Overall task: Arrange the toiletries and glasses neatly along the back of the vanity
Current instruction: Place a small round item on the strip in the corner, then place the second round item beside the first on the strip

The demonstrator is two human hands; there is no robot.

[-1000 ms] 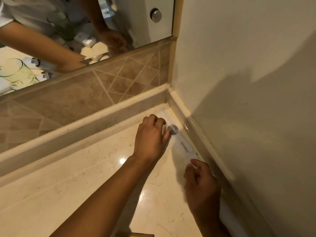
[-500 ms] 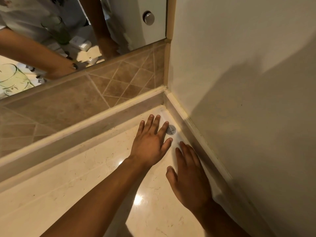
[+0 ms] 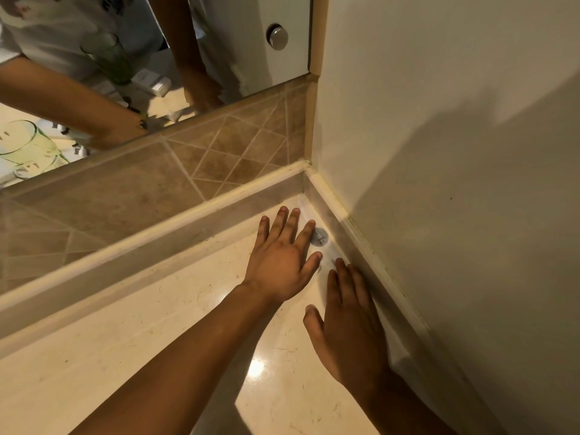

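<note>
A flat white toiletry packet [image 3: 319,237] with a round grey sticker lies on the cream marble vanity top [image 3: 175,312], tucked along the right wall into the back corner. My left hand [image 3: 282,262] rests flat with fingers spread, its fingertips on the packet's far end beside the sticker. My right hand [image 3: 348,321] lies flat, palm down, over the packet's near part and hides most of it. Neither hand grips anything. The glasses and white boxes appear only as reflections in the mirror [image 3: 219,58].
A raised ledge [image 3: 150,237] and brown tiled backsplash [image 3: 188,164] run along the back under the mirror. A plain wall [image 3: 455,183] closes the right side. The mirror reflects green-tinted glasses, small white boxes and my arms.
My left hand went from curled at the packet's sticker end to spread flat. My right hand let go of the packet's near end and now lies flat on it.
</note>
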